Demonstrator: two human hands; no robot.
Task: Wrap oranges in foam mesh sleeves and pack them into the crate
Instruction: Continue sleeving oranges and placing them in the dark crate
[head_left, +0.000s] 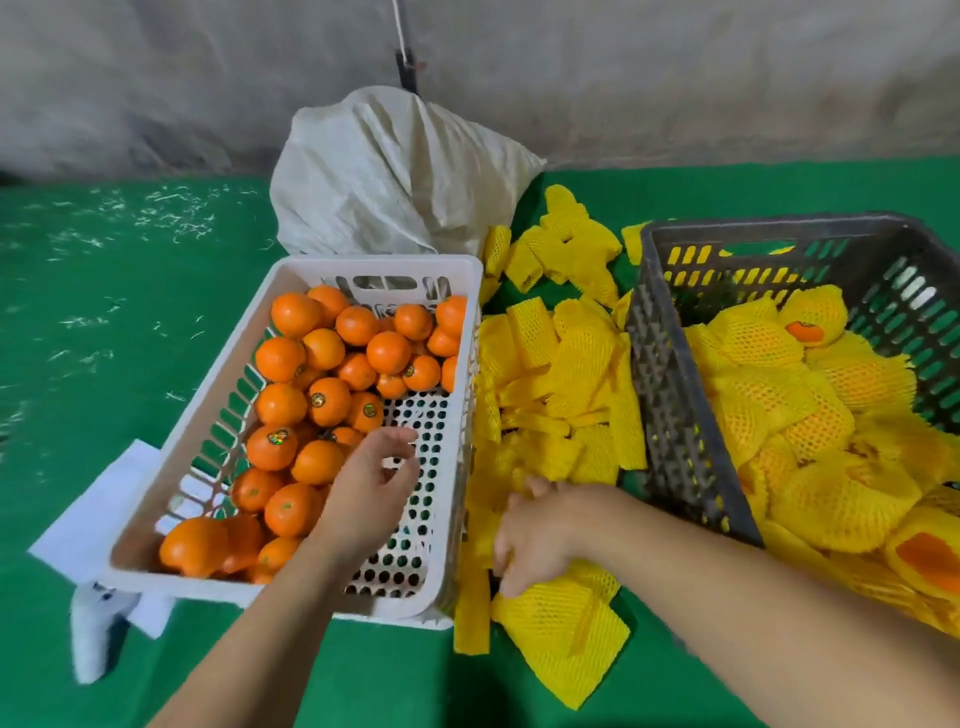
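Currently: my left hand loose over oranges; firm, round, cup whole. My right hand pinching foam sleeve; light, floppy, take by edge.

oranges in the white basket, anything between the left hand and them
Nothing visible. The left hand hovers open inside the white basket, just right of the oranges, with only bare perforated floor beneath it.

Floor covering: green, matted, filling the lower frame, flecked with pale scraps at upper left. Wall: grey, rough, mottled, across the top. Sack: off-white woven, upper centre, against the wall. Cord: thin, hanging above the sack. Light: even, soft.
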